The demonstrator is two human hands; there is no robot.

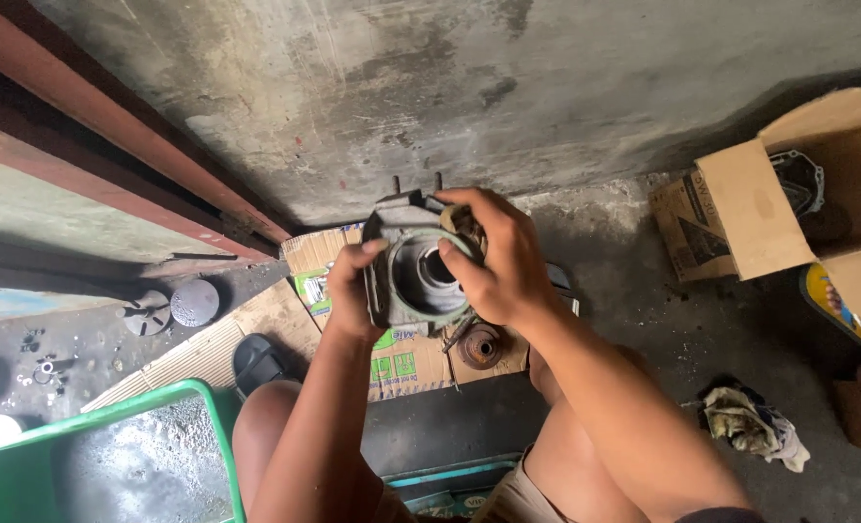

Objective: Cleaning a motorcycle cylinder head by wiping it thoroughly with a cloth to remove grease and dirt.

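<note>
Head view: left hand (353, 291) grips the round metal engine part (413, 276) by its side, right hand (496, 263) clasps its rim, above flattened cardboard (401, 363) on the floor.

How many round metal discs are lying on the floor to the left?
2: both side by side left of the flattened cardboard, one disc with a knob, one plain disc. More may be hidden.

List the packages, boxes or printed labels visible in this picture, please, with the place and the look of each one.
Open brown cardboard box: upper right on the floor, flaps up, a dark metal part inside.
Flattened cardboard sheet: on the floor beneath the metal housing held by the left hand and right hand; brown with green and white printed panels.
Yellow and blue printed package: right edge, partly hidden under the box.
</note>
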